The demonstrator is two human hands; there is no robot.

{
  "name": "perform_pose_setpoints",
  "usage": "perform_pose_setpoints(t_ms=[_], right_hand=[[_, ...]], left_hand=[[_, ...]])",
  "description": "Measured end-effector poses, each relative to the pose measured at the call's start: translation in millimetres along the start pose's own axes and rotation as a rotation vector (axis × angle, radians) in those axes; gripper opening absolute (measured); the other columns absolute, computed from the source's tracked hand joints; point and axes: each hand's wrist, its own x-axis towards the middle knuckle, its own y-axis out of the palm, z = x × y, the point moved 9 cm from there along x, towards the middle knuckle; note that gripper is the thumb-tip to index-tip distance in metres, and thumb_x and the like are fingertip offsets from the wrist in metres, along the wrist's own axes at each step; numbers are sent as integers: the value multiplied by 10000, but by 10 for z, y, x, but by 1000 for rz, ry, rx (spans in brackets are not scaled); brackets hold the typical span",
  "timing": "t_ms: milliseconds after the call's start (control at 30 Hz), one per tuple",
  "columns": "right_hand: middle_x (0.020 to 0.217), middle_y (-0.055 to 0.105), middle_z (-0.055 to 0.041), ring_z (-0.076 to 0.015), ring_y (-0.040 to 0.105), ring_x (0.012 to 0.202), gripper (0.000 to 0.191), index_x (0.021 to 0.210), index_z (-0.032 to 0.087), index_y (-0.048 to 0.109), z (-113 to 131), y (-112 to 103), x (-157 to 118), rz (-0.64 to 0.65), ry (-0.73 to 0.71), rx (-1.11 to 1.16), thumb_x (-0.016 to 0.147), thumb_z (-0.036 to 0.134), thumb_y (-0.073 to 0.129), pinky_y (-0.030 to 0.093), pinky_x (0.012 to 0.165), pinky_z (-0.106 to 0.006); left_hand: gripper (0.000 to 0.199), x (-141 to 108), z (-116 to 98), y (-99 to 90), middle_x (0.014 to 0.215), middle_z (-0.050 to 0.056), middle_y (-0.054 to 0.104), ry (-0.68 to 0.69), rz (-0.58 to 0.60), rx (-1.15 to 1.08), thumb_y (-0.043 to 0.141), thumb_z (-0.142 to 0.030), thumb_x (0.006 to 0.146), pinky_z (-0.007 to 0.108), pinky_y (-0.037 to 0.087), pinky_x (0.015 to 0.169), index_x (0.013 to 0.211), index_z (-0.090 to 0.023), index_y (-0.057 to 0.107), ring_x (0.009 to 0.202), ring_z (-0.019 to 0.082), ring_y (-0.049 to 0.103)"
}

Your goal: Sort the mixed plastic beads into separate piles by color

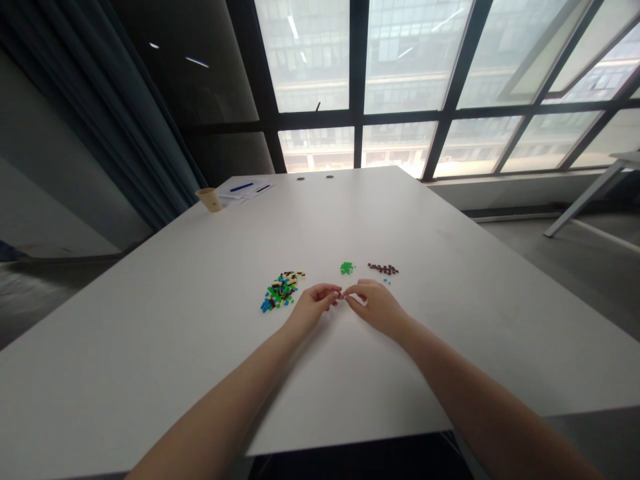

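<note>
While a mixed heap of small multicoloured bricks (281, 291) is lying on the white tabletop (200, 313), the bare left hand (317, 300) is pinching a tiny dark piece (341, 295). Bright green bricks (346, 268) are sitting beyond; the bare right hand (375, 303) is bending its fingers (356, 289) beside the piece, grip unclear; dark brown bricks (387, 269) are lying beyond it.

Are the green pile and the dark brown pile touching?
Apart: the head view shows white tabletop between the green pile and the dark brown pile.

Our left grip (316, 301) and right grip (375, 303) are bare hands, with narrow wrists (295, 327) broadening into smooth, bare forearms (220, 400).
</note>
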Motion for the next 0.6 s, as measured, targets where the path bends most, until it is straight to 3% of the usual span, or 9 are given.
perform_pose_setpoints(t_ms=[167,267,400,600], right_hand=[[604,482,18,-122,464,628,174,871,219,652,148,-120,-11,-76,-99,31,729,211,552,355,635,-247],[612,483,17,-128,467,639,174,879,211,630,254,-242,-33,-166,-181,58,732,200,539,366,671,-266],[616,483,15,-130,460,639,94,782,203,588,351,-373,-81,-250,-258,97,729,181,515,371,705,-289],[626,474,13,-134,447,651,28,729,202,529,397,-424,-111,-255,-306,102,721,178,519,375,699,-295]], left_hand=[[231,-107,-179,-50,803,58,678,117,-110,-7,653,-303,637,284,457,696,821,-163,660,742,168,598],[197,-249,-404,-78,839,50,674,263,-194,160,621,-308,684,300,457,732,842,-199,668,778,180,596],[143,-426,-679,18,825,46,651,499,-211,425,573,-286,740,306,442,765,837,-233,663,800,174,572],[120,-532,-826,22,896,50,573,708,-292,533,568,-240,754,304,428,759,848,-240,642,844,161,527]])
